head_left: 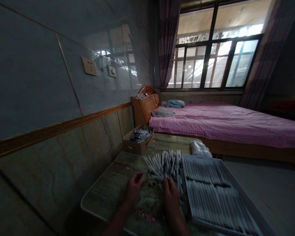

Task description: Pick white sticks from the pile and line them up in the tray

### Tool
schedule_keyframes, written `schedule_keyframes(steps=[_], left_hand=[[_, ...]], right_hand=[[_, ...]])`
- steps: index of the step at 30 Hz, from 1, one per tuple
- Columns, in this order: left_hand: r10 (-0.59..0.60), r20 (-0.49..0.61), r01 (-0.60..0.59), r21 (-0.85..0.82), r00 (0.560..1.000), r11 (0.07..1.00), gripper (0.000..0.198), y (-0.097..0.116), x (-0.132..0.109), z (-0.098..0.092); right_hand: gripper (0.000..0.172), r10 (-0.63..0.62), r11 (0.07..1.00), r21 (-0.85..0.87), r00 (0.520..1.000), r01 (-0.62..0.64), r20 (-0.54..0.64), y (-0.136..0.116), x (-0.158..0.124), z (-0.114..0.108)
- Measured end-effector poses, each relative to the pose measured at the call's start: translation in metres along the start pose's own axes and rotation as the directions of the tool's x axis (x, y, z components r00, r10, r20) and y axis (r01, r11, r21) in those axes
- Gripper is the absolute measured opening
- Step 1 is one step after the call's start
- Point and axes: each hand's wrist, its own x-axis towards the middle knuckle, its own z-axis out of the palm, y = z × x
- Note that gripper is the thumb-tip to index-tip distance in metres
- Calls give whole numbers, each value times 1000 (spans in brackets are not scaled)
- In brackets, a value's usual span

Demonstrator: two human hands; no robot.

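Note:
A loose heap of white pens (166, 162) lies on the table, left of a shallow white tray (226, 203) holding rows of similar pens. My left hand (135, 183) is over the table at the heap's lower left, fingers curled around something small and pale that I cannot make out. At the near edge of the heap, my right hand (170, 188) has its fingers bent against the pens; whether it grips one is hidden. Several small dark pieces (152, 184) lie between the hands.
A cardboard box (135, 148) of dark and white pens stands at the table's back left, against the wall. A clear plastic bundle (200, 149) sits at the back right. Beyond the table (100, 196) is a bed (211, 121) with a pink checked cover.

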Motion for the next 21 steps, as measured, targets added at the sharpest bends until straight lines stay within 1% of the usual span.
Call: schedule_keyframes(steps=[2, 4, 8, 10, 15, 21], left_hand=[[-64, -5, 64, -111, 998, 992, 44, 2, -4, -8], [-109, 13, 109, -208, 994, 972, 48, 4, -7, -12], [-150, 59, 161, -336, 987, 928, 52, 6, -9, -14], [-157, 66, 170, -353, 985, 920, 53, 6, -9, -14], [-152, 85, 172, -332, 985, 927, 53, 8, -11, -13], [-137, 107, 164, -317, 985, 934, 51, 10, -13, -12]], right_hand=[[36, -12, 1000, -11, 999, 13, 41, 0, -2, 0], [35, -21, 1000, -17, 998, 22, 57, 0, -2, -1], [37, -12, 999, -31, 998, 14, 55, 3, -2, -2], [37, -10, 999, -36, 998, 12, 56, 4, -2, -2], [33, -28, 998, -51, 998, 31, 50, 6, -3, -2], [33, -37, 996, -74, 995, 44, 89, 1, -5, -2]])
